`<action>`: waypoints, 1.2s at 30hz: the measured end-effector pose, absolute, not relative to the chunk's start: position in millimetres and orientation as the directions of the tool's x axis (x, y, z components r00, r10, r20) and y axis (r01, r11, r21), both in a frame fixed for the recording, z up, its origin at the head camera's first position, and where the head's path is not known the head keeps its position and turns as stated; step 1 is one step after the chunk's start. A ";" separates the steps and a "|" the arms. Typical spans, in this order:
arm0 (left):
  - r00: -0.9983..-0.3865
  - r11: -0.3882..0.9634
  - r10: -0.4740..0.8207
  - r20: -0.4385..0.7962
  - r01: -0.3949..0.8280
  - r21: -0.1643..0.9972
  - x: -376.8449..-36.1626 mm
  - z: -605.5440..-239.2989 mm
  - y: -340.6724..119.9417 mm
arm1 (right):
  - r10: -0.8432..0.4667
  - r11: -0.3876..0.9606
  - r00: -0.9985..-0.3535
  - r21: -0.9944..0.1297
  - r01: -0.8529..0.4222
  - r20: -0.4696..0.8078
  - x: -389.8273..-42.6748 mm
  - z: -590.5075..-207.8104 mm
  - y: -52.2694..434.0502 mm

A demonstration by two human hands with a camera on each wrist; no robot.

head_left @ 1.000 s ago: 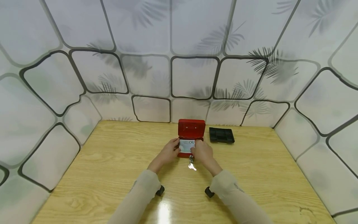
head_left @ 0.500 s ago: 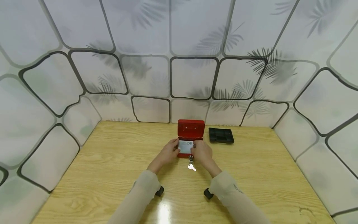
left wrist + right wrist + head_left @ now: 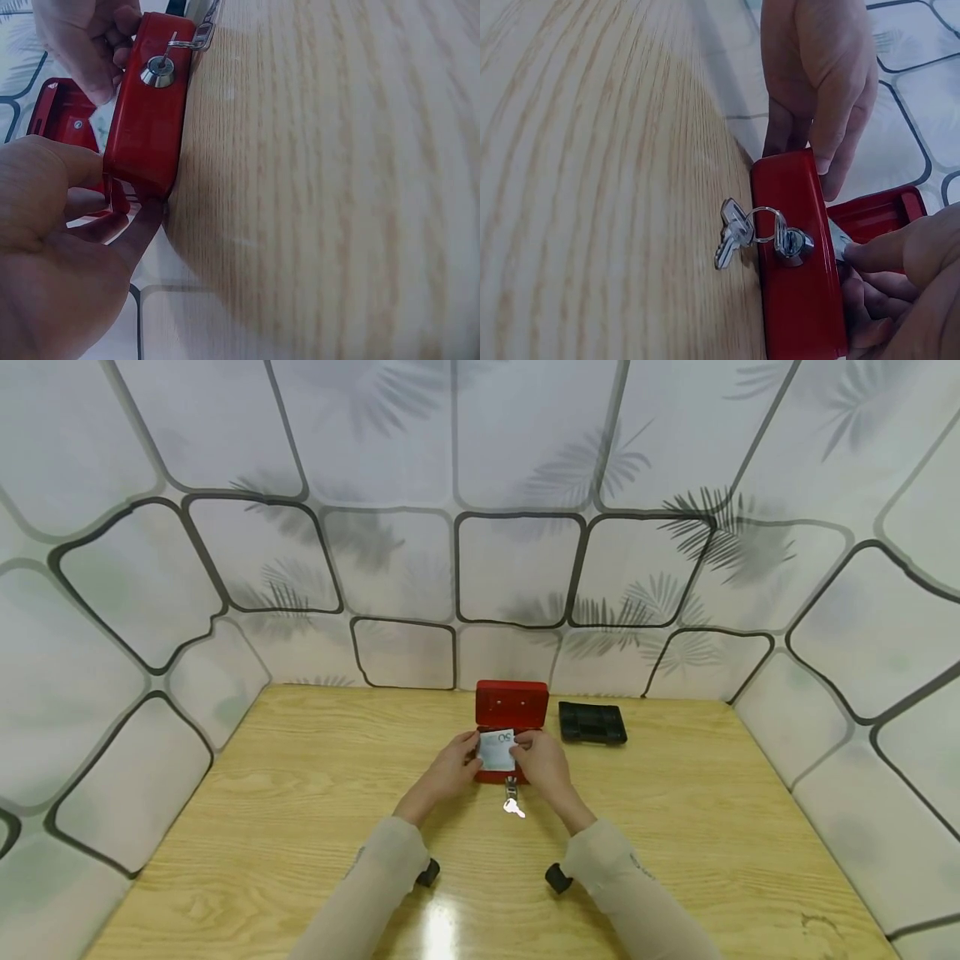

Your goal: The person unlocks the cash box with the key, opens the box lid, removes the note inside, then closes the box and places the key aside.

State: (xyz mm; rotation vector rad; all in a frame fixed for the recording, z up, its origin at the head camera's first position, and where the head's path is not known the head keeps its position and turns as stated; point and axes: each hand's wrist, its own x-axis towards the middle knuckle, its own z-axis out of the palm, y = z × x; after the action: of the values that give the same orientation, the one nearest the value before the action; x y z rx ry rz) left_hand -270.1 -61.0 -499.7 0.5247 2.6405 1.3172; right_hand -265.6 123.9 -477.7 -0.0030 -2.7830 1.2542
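Nearest us, two pale sleeves reach forward over the wooden tabletop (image 3: 300, 793), each with a dark wrist camera mount under the forearm.

A spare key (image 3: 514, 808) lies on the wood, ringed to a second key seated in the lock (image 3: 793, 244) on the front wall of the red cash box (image 3: 501, 774). The box sits mid-tabletop with its lid (image 3: 512, 704) swung up and back.

Our left hand (image 3: 447, 770) is at the box's left wall, fingers curled over the rim; from the left wrist view the fingers hook round the corner of the box. Our right hand (image 3: 546, 764) is at the right side, thumb and fingers pinching a white card or note (image 3: 498, 750) that stands tilted over the open box. Whether its lower edge rests inside the box we cannot tell. The left fingertips lie close to the card's left edge; contact there is unclear.

Judgement on technique: keep the left hand bracing the box so it does not skate on the smooth wood, keep the paper flat and square to the opening, and keep knuckles off the dangling keys and the raised lid.

Just right of the lid lies a black compartment tray (image 3: 592, 723), apart from the box. Beyond, panelled walls with leaf prints.
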 end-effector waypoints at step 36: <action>-0.934 0.544 0.356 0.024 0.228 0.807 -271.2 -499.8 -60.5 | 0.094 0.677 -0.990 -0.736 -0.015 0.106 -272.5 -479.5 133.7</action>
State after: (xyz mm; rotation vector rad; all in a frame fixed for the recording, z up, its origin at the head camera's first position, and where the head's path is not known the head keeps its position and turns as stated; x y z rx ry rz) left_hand -271.2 -60.5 -499.8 0.5015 2.6323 1.3444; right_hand -272.5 133.7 -479.5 -0.0653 -2.7521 1.2091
